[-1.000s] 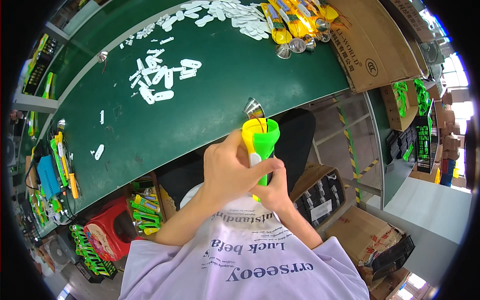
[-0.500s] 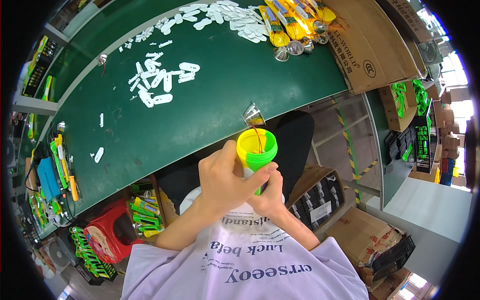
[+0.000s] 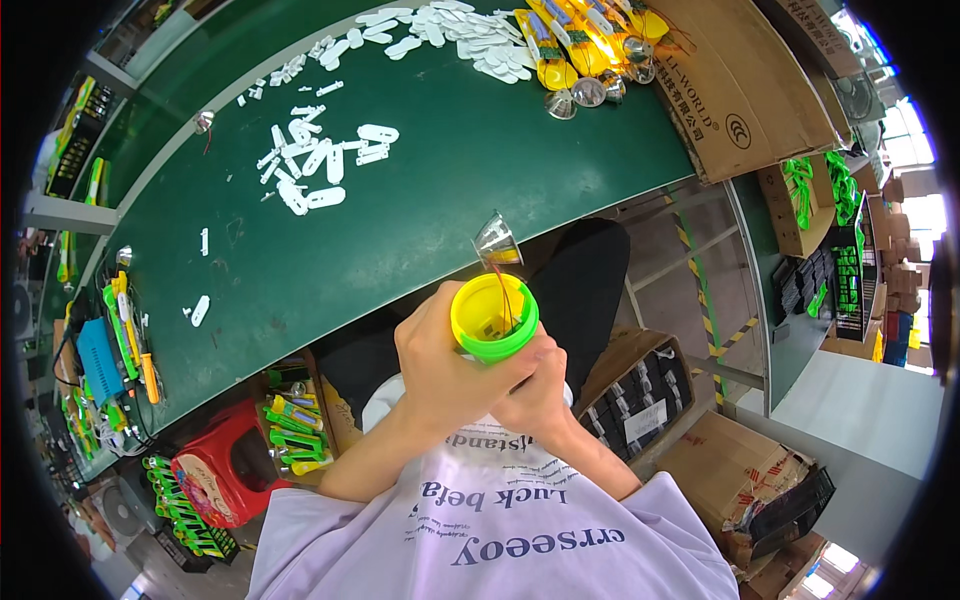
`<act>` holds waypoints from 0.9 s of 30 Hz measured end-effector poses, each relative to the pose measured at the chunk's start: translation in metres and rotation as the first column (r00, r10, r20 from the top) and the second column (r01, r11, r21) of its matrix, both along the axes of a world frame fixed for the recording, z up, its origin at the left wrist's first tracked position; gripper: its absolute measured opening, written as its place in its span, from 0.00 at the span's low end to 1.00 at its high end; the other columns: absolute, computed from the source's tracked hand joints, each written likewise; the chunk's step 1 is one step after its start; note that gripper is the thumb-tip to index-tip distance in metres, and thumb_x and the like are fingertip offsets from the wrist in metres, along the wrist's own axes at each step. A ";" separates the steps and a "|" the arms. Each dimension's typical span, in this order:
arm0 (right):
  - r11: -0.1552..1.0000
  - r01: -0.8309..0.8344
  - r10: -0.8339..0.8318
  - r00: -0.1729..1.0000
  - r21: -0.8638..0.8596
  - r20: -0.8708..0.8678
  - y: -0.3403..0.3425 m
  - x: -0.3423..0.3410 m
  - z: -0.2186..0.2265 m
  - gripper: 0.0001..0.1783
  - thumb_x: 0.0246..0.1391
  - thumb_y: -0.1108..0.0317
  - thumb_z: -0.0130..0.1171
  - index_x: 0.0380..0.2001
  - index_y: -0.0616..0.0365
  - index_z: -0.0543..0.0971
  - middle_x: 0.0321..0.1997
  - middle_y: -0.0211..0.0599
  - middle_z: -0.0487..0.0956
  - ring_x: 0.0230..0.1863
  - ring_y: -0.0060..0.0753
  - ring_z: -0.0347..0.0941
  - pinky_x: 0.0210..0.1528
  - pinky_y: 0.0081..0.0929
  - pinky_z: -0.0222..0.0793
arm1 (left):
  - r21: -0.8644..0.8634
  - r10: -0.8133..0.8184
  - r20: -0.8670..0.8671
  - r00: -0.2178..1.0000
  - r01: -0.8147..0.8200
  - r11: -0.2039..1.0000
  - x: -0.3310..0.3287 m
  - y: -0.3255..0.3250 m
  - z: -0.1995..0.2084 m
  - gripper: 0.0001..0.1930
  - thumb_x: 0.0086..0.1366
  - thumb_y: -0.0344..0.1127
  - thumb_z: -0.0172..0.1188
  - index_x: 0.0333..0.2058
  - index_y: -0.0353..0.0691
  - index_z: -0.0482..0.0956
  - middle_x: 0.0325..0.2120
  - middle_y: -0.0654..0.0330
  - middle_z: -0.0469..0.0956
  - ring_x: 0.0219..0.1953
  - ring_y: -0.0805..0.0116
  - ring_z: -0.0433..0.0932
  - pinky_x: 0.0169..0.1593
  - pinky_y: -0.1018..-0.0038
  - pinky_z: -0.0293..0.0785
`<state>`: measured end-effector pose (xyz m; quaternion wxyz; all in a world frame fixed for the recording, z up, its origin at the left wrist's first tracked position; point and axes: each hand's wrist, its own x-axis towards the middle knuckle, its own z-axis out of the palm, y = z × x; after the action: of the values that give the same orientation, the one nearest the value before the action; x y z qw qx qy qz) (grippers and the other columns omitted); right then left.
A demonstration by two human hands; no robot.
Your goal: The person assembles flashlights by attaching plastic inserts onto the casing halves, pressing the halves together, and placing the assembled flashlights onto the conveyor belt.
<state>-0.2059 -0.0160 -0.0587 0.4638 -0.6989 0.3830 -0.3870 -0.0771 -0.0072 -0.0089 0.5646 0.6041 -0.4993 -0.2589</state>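
Note:
In front of my chest I hold a yellow and green flashlight housing [image 3: 497, 347], its round threaded mouth tipped up toward me. My left hand [image 3: 437, 352] is wrapped around its left side, fingers closed. From the right and below, my right hand [image 3: 537, 388] closes around the lower body, which the hands mostly hide. Thin red and dark wires run out of the mouth to a shiny cone-shaped reflector [image 3: 497, 243], which hangs just beyond the rim near the table edge. Inside the yellow mouth, small dark parts show, too small to name.
Small white plastic parts [image 3: 315, 160] lie scattered on the green table [image 3: 430, 200], with a pile of white covers [image 3: 480, 40] behind. Yellow flashlight bodies with reflectors [image 3: 590, 50] lie beside a cardboard box [image 3: 740, 90]. A red stool [image 3: 215, 465] stands lower left; screwdrivers [image 3: 148, 375] lie far left.
The flashlight housing has tilted, so its mouth faces me more, and shifted slightly left and down. The reflector has swung a little left. Both hands keep their hold.

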 end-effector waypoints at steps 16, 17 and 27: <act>0.471 -0.627 -0.013 0.698 0.620 0.716 -0.014 -0.012 0.020 0.25 0.53 0.59 0.60 0.49 0.60 0.67 0.22 0.44 0.73 0.15 0.32 0.70 0.18 0.27 0.68 | 0.020 -0.285 -0.658 0.697 0.394 0.919 0.020 -0.007 -0.016 0.22 0.66 0.35 0.59 0.55 0.31 0.69 0.42 0.58 0.79 0.43 0.75 0.75 0.49 0.78 0.69; 0.471 -0.625 -0.018 0.699 0.623 0.715 -0.013 -0.013 0.018 0.25 0.53 0.59 0.60 0.49 0.60 0.67 0.22 0.44 0.73 0.15 0.32 0.70 0.18 0.27 0.68 | 0.023 -0.285 -0.660 0.695 0.398 0.917 0.018 -0.008 -0.015 0.22 0.66 0.35 0.59 0.55 0.31 0.69 0.42 0.58 0.79 0.43 0.75 0.75 0.49 0.78 0.69; 0.446 -0.636 -0.260 0.582 0.630 0.771 -0.012 -0.001 0.009 0.33 0.61 0.40 0.44 0.43 0.66 0.69 0.21 0.46 0.70 0.14 0.35 0.68 0.15 0.25 0.66 | 0.078 -0.202 -0.794 0.574 0.425 0.902 0.011 -0.012 -0.023 0.27 0.68 0.39 0.56 0.59 0.30 0.61 0.42 0.54 0.79 0.43 0.71 0.78 0.49 0.75 0.72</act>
<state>-0.2074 -0.0284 -0.0492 0.9124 -0.1517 0.1828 -0.3334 -0.0664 -0.0194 -0.0319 0.5826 0.4046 -0.2716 -0.6505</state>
